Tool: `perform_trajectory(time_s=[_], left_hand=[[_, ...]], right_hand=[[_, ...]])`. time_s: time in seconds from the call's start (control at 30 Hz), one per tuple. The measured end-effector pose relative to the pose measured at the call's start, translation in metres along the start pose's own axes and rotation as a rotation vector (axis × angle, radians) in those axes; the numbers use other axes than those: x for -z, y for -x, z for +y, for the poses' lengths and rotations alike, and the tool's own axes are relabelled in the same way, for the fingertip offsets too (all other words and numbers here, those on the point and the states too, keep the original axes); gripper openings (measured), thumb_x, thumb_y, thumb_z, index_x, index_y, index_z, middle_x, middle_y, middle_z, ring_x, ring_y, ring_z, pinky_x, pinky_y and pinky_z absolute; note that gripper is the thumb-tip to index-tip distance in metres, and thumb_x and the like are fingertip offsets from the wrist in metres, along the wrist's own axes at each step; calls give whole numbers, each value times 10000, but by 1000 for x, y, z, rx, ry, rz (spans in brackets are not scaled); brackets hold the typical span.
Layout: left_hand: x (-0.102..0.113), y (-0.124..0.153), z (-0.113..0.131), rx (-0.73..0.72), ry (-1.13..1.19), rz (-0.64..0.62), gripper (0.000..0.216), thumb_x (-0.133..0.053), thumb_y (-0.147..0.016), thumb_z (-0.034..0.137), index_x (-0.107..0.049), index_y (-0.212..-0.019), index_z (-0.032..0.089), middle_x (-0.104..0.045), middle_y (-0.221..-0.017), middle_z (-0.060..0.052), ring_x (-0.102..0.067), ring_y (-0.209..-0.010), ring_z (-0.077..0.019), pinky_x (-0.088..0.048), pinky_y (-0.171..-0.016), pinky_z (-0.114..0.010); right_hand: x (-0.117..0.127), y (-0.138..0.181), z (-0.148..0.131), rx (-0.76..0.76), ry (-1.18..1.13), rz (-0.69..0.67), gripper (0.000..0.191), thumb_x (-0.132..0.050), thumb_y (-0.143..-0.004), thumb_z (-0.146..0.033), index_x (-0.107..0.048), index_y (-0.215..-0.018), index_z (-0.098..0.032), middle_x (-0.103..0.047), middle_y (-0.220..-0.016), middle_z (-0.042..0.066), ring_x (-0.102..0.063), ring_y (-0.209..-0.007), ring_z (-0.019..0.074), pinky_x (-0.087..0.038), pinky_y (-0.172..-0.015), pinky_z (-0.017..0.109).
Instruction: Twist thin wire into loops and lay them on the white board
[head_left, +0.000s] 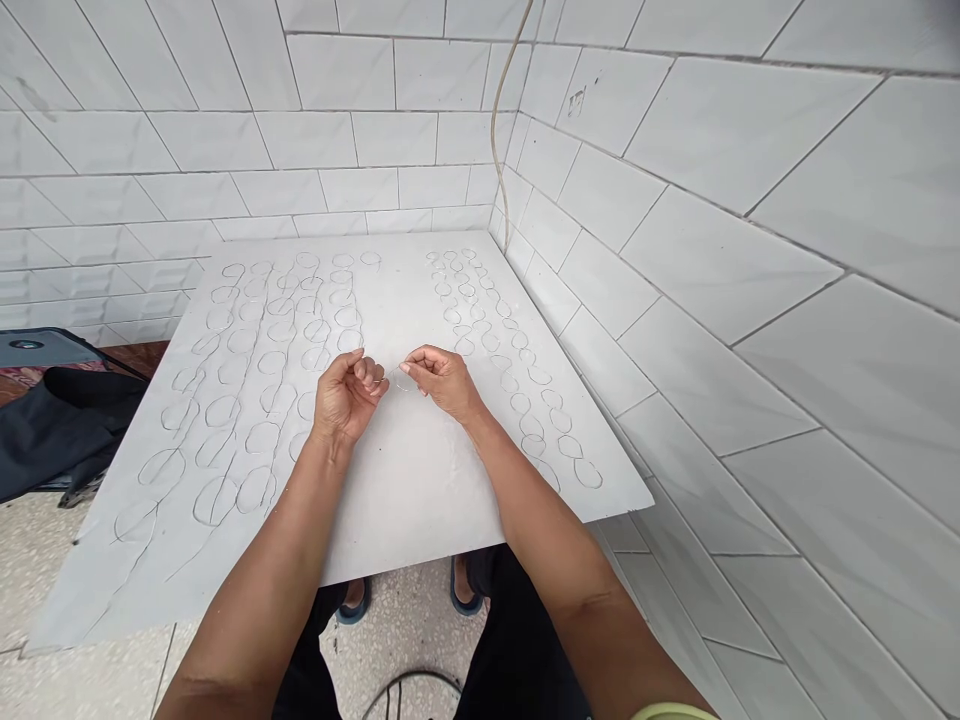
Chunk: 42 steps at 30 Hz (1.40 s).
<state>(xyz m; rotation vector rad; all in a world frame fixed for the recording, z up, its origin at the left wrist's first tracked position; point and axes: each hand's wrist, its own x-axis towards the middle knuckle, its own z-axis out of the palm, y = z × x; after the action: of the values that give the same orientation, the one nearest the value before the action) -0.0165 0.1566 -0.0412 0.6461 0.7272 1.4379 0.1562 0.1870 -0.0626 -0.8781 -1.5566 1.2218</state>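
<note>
We sit at a flat, matte white square board (390, 520) set in a corner of glossy white wall tiles (750, 250). Rows of thin clear wire loops (247, 400) fill its nine o'clock side, and smaller ones (510, 345) run along three o'clock; the middle strip lies bare, so we judge much done. At centre, our left hand (346, 395) and right hand (444, 378) pinch one fine wire loop (402, 380) between closed fingertips.
</note>
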Motion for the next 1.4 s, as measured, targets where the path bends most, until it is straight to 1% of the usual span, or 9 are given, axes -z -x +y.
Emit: perform_trajectory(time_s=[0.2,0.47,0.73,0.83,0.97,1.03,1.13,1.27,1.4], left_hand=[[2,0,4,7,0,16,421,-699,-850,368,-459,-549,199,-411,-541,15,-397,-491,-96,-340,-452,-255],[4,1,5,69,22,-33,445,-638,-763,211,-330,-444,204,-304,-447,23,-294,-436,-82,-235,-378,-224],[4,0,11,116,-27,-28,406,-666,-781,288,-397,-490,201,-327,-486,32,-290,-423,-73,-186,-364,-229],[4,0,14,100,-5,37,370,-662,-813,407,-500,-556,196,-446,-551,6,-385,-452,-87,-247,-377,-233],[4,-1,15,62,-19,213,379,-628,-839,516,-696,-835,143,-677,-900,-118,-607,-666,-145,-422,-475,-249],[4,-1,14,45,-55,257,338,-648,-841,474,-693,-842,139,-680,-921,-122,-622,-694,-150,-421,-482,-245],[4,-2,13,44,-61,217,241,-720,-811,376,-623,-738,168,-628,-778,-64,-598,-650,-136,-359,-444,-232],[4,-2,13,82,-37,141,279,-776,-766,277,-534,-662,186,-566,-689,-20,-561,-602,-114,-337,-432,-220],[2,-3,11,98,-29,157,325,-781,-741,214,-476,-629,194,-525,-650,7,-511,-559,-90,-314,-415,-214]], right_hand=[[1,1,1,44,20,-39,272,-684,-874,-472,-642,-811,-211,-506,-656,-31,-412,-556,108,-368,-526,259],[2,2,0,42,82,-100,257,-671,-873,-473,-661,-844,-218,-506,-680,-30,-417,-589,112,-368,-547,253],[4,3,-2,24,100,-127,220,-663,-871,-441,-696,-882,-224,-451,-656,-38,-362,-568,108,-309,-511,244],[4,1,-2,24,96,-98,221,-662,-870,-440,-695,-877,-221,-444,-654,-40,-369,-572,107,-312,-523,246],[6,0,-2,62,92,-27,211,-647,-881,-430,-692,-869,-224,-419,-634,-43,-373,-579,114,-328,-549,255],[6,0,-3,68,94,10,214,-645,-881,-435,-686,-859,-226,-414,-634,-42,-362,-576,116,-326,-553,259],[7,-1,-4,64,107,37,221,-642,-880,-444,-678,-847,-228,-417,-638,-39,-357,-579,120,-326,-556,263],[7,-1,-5,70,135,33,207,-639,-879,-431,-677,-846,-230,-411,-637,-39,-364,-583,122,-329,-561,263],[7,1,-5,56,147,-3,193,-631,-884,-421,-678,-861,-236,-438,-654,-36,-373,-582,119,-323,-554,261]])
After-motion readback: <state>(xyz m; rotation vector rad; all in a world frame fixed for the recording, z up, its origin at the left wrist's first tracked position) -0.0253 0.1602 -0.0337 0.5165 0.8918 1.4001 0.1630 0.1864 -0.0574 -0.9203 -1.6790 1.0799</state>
